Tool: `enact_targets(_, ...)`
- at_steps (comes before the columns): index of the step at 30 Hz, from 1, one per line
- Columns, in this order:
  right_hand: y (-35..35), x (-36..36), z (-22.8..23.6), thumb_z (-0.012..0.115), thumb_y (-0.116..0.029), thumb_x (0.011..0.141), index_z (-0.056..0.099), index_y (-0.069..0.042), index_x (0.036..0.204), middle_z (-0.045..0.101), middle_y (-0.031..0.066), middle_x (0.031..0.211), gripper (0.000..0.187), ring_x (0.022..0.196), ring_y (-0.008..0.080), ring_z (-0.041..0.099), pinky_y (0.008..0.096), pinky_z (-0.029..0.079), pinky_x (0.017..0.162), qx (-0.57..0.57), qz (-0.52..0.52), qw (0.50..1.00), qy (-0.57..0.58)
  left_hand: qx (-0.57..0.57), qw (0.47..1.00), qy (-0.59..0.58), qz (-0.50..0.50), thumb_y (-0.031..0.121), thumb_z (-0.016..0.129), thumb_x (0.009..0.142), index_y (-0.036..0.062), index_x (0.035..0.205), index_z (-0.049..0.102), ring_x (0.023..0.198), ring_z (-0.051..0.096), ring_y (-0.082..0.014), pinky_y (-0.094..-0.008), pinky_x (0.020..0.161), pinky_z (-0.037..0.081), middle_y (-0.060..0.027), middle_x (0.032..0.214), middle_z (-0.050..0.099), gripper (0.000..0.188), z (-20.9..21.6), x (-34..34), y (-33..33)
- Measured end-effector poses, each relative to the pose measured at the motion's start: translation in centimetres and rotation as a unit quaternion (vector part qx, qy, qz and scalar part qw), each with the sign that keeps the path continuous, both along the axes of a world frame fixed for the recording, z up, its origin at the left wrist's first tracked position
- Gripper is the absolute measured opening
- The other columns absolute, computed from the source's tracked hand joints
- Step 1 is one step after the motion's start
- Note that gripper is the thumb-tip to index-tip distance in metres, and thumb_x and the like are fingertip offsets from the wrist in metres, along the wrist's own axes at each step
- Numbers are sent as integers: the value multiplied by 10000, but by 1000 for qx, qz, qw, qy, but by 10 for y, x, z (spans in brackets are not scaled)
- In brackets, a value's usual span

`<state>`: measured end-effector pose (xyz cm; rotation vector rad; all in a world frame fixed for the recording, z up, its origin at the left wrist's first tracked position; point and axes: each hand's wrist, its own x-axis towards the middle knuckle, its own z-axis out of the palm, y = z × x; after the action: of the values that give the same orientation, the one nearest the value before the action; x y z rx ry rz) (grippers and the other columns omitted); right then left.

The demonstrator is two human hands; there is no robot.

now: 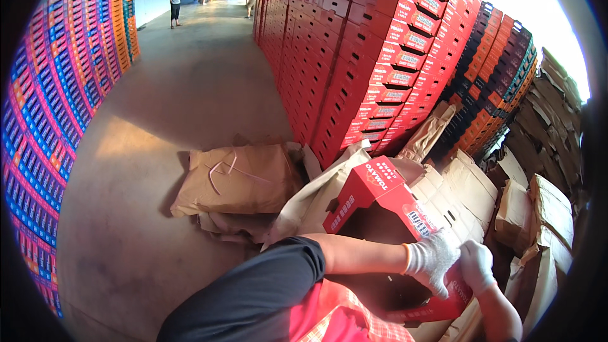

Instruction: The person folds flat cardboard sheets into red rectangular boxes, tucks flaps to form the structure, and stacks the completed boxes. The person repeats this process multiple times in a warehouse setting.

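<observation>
An open red cardboard carton (356, 195) with white print lies tilted in front of me at the lower right, its dark inside showing. My left hand (436, 262), in a pale knitted work glove, reaches across it and grips its right-hand wall, thumb pointing down on the inner side. Close beside it, my right hand (477, 266) in a matching glove is closed at the same wall from the outer side; its fingertips are partly hidden. Flat tan cardboard pieces (451, 193) lie behind and beyond the carton.
A tall stack of red cartons (342, 44) rises ahead. Colourful stacked cartons (57, 82) line the left side. A brown paper-wrapped bundle (244, 180) lies on the concrete floor (209, 69). More wrapped bundles (548, 215) are at the right. A person (175, 3) stands far off.
</observation>
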<state>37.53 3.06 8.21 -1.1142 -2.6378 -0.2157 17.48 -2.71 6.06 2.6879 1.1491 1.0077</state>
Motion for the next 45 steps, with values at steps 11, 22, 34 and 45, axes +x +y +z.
enact_targets(11,-51,-52,28,777,-233,690,621,-49,1216,659,124,941,579,835,231,645,350,518,813,-192,-10,980,43,-62,923,-332,-183,259,479,1049,-4,1459,418,1324,503,-324,-363,1088,410,-247,1456,468,491,-36,-26,49)
enact_targets(22,-13,110,-84,611,-149,877,641,11,1056,653,33,924,241,821,147,610,297,516,691,-433,-106,745,497,96,964,-246,37,462,438,1016,20,1410,492,1198,573,-342,-494,1115,314,-162,1341,600,594,-71,-124,-82)
enact_targets(34,-40,124,-66,593,-162,978,615,-8,1162,661,77,977,241,881,161,627,326,540,757,-58,-104,662,740,106,964,-172,-174,404,828,648,-41,1292,548,1092,549,-391,-465,963,453,-230,1255,555,832,-42,64,-18)
enact_targets(45,-73,32,34,725,-173,748,513,-35,799,510,43,722,259,709,125,535,332,483,646,-322,-189,882,289,-66,952,-284,-91,622,822,583,-62,1516,79,1383,290,-468,-475,1134,290,-316,1535,197,1375,-67,91,-23)
